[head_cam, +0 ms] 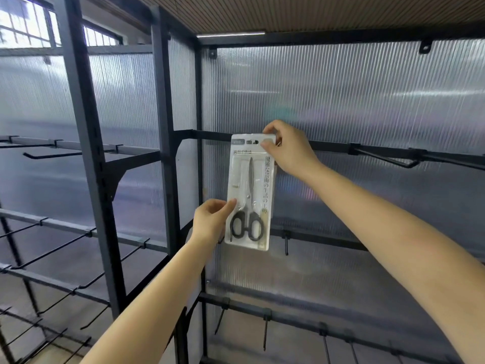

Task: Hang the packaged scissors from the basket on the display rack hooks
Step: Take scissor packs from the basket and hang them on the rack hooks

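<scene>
Hanging is the step in hand: the person holds one pack (250, 191) of scissors upright at mid-frame, its top edge against the black bar (328, 145) of the rack (160, 127). The right hand (286, 148) pinches the pack's upper right corner, thumb in front and fingers behind; the left hand (210, 222) pinches its lower left edge. Both grips are closed on the pack. Whether the hang slot (252, 142) already sits on a hook cannot be told, since the pack hides that spot. A free hook (388, 160) juts out to the right. The next move probably calls for seating the slot fully, then loosening both grips. No basket is in view.
</scene>
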